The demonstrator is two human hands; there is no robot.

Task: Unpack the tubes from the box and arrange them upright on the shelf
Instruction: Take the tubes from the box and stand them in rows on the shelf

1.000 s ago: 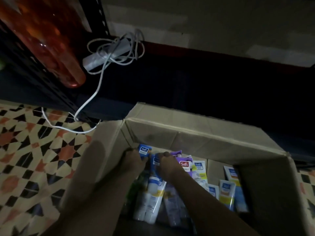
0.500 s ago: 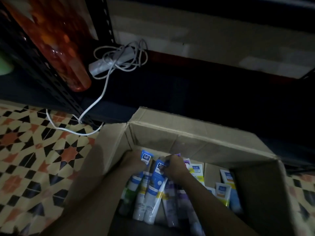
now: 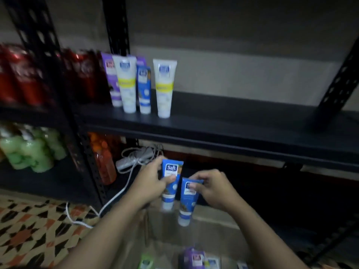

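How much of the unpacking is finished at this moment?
Done: at least four tubes stand upright on the shelf. In hand: the left hand and the right hand each hold a blue tube, below shelf height. Left: several tubes remain in the box.

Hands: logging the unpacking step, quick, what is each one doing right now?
Left hand: closed on a blue tube.
Right hand: closed on another blue tube.
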